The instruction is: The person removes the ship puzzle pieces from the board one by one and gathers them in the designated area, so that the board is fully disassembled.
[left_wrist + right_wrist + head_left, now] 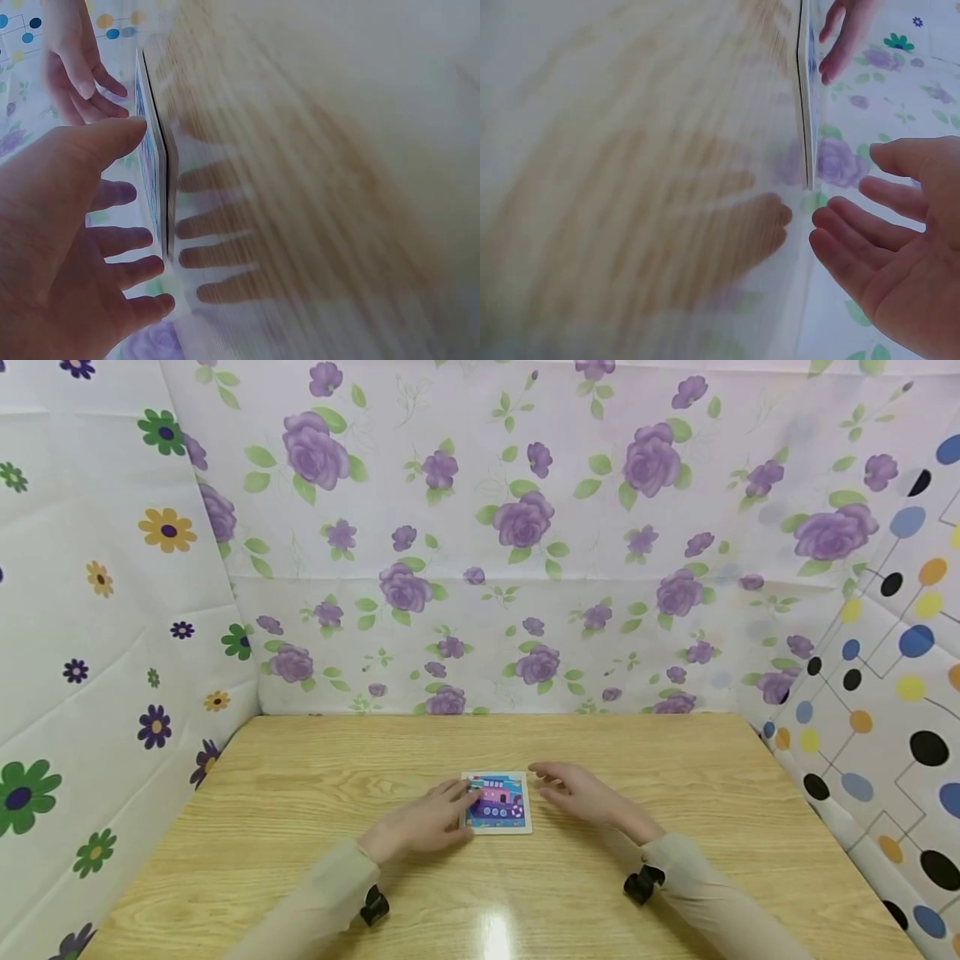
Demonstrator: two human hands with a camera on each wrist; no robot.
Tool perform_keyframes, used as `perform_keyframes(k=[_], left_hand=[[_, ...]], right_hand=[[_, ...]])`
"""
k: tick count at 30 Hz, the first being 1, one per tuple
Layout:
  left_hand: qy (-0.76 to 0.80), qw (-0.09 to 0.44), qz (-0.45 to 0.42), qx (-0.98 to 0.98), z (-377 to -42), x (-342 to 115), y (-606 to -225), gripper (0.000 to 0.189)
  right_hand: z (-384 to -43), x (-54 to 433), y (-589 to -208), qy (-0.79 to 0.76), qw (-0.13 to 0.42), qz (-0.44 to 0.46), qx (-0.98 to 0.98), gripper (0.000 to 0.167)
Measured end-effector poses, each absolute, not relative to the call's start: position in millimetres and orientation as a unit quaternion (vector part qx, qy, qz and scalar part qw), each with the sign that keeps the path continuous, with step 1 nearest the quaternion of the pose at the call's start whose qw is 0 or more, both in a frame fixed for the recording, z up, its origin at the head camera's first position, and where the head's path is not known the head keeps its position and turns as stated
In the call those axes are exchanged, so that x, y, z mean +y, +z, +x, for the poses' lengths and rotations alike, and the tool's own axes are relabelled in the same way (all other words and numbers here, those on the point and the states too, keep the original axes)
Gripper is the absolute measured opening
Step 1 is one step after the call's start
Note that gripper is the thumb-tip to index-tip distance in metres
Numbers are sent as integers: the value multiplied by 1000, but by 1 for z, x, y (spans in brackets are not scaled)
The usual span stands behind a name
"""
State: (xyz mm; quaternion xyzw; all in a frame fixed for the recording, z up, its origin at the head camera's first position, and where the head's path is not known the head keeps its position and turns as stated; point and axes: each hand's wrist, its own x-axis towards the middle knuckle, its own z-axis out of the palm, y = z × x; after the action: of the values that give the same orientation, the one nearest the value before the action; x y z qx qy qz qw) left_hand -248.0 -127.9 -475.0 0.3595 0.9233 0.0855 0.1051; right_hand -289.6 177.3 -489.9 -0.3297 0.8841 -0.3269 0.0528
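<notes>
A flat, square picture board (pixel 504 807) with a white border lies on the wooden table; its picture shows a pink and purple ship on blue. Seen edge-on in the left wrist view, the board (pixel 156 161) looks thin, with a dark line along its side. My left hand (pixel 429 818) is at the board's left side, fingers spread and partly over the picture; whether they touch it I cannot tell. To the right of the board, apart from it, my right hand (pixel 579 792) hovers with loosely bent fingers and holds nothing.
The wooden table (pixel 337 756) has a glossy surface that reflects the hands. Flowered cloth (pixel 480 552) hangs behind it, with more patterned cloth at the left and right sides. A small black camera (pixel 643 885) is worn on the right wrist, another (pixel 375 906) on the left.
</notes>
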Motion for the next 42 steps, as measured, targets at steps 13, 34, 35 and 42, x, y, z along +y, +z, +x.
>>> perform_keyframes(k=[13,34,35,42], left_hand=[[72,118,362,922,-250,-115,-477,66],[62,116,364,922,-260,-102,-489,61],[62,117,364,922,-260,-102,-489,61],[58,120,367,920,-260,-101,-492,58]], right_hand=[[-298,159,-491,-294,48,-321,899,32],[-306,136,-487,-269,41,-252,928,22],[-307,135,-487,-273,44,-250,928,23],[-308,131,-487,-286,51,-239,927,27]])
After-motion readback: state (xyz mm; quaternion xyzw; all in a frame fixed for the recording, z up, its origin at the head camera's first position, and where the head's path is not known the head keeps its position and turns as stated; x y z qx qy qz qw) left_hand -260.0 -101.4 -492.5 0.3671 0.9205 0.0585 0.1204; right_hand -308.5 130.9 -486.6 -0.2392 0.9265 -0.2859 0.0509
